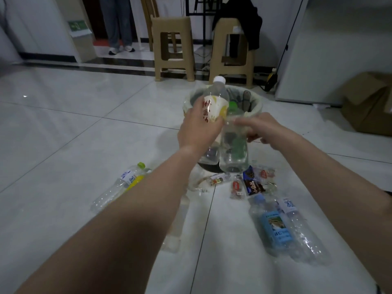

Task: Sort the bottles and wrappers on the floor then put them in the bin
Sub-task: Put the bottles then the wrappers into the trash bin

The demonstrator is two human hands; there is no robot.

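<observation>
My left hand (200,128) grips a clear bottle with a white cap and a white-and-yellow label (216,102), held upright in front of the bin (257,107). My right hand (261,129) holds a second clear bottle with a green cap (233,145), pressed against the first. The bin has a pale liner over its rim and stands on the floor behind both bottles. Several wrappers (250,184) lie on the tiles just before it. A yellow-labelled bottle (125,184) lies at the left. Two bottles, one with a blue label (275,228), lie at the right.
Two beige plastic stools (172,47) stand behind the bin, one with a dark garment draped on it. A cardboard box (369,102) sits at the right. A person's legs (118,24) show at the far doorway. A white cabinet (331,49) is at the back right.
</observation>
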